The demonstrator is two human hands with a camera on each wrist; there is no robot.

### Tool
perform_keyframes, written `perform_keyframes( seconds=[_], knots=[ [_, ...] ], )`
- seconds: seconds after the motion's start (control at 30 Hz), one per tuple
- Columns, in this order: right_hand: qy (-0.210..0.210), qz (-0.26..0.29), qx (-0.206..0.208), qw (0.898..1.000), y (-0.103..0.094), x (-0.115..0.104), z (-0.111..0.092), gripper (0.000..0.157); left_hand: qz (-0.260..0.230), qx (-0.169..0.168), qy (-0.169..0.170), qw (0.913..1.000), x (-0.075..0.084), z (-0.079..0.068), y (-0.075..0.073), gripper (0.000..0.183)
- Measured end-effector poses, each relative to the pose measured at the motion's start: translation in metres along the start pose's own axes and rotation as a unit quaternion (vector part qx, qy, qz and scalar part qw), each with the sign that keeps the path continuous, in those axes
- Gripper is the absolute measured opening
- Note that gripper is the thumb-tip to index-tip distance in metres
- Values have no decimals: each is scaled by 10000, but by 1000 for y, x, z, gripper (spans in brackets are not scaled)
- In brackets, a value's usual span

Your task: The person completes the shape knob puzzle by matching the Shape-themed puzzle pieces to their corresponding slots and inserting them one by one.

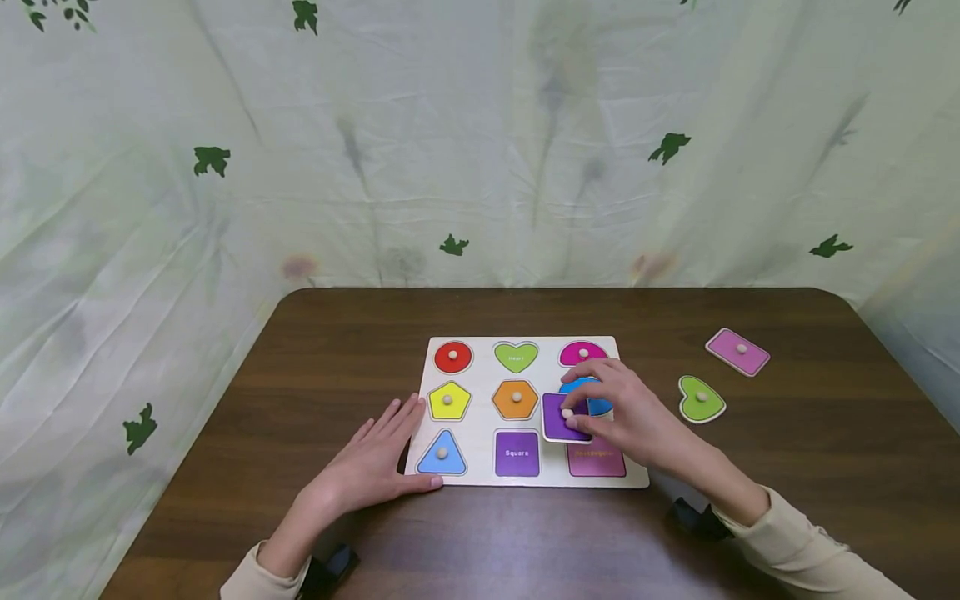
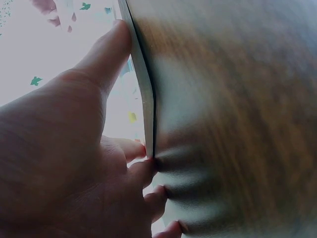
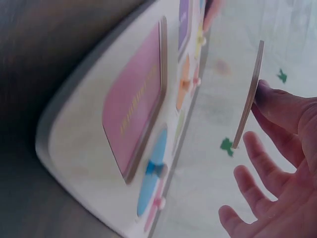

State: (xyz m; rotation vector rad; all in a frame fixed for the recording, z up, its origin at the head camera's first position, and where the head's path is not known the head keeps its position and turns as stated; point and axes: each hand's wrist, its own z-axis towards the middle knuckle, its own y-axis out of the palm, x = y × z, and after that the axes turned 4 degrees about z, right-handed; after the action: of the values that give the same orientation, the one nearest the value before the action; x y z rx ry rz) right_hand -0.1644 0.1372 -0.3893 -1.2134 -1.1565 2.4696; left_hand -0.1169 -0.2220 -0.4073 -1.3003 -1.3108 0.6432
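Observation:
My right hand [image 1: 637, 421] pinches the small knob of a purple square puzzle piece [image 1: 555, 423] between thumb and fingers. The piece is raised over the right half of the white peg puzzle board [image 1: 480, 454]; the right wrist view shows the piece [image 3: 249, 104] edge-on, clear of the board. In the board's bottom row are a bare purple square recess [image 1: 517, 463] and a pink rectangle recess [image 1: 607, 463], partly covered by the hand. My left hand [image 1: 375, 458] rests at the board's left edge, fingers extended, its thumb along the near corner.
A loose green heart piece [image 1: 693, 407] and a pink rectangle piece [image 1: 729, 357] lie right of the board. Knobbed pieces, including a red circle [image 1: 446, 363] and an orange hexagon [image 1: 506, 407], sit in the board. Behind the brown table [image 1: 360, 325] hangs a patterned cloth.

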Motion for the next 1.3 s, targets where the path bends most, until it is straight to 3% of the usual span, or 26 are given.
perform_keyframes(
  seconds=[0.3, 0.57, 0.97, 1.3],
  knots=[
    [2, 140, -179, 9997, 18, -5, 2, 17, -14, -18, -26, 10000, 0, -1, 0, 111],
    [-243, 91, -271, 9993, 31, -9, 6, 13, 7, -48, -48, 10000, -1, 0, -1, 111],
    [115, -373, -966, 9946, 47, -15, 20, 11, -38, -48, 9, 10000, 0, 0, -2, 111],
    [7, -643, -1352, 9887, 54, -17, 30, 10, -40, -85, -27, 10000, -1, 0, -1, 111]
  ],
)
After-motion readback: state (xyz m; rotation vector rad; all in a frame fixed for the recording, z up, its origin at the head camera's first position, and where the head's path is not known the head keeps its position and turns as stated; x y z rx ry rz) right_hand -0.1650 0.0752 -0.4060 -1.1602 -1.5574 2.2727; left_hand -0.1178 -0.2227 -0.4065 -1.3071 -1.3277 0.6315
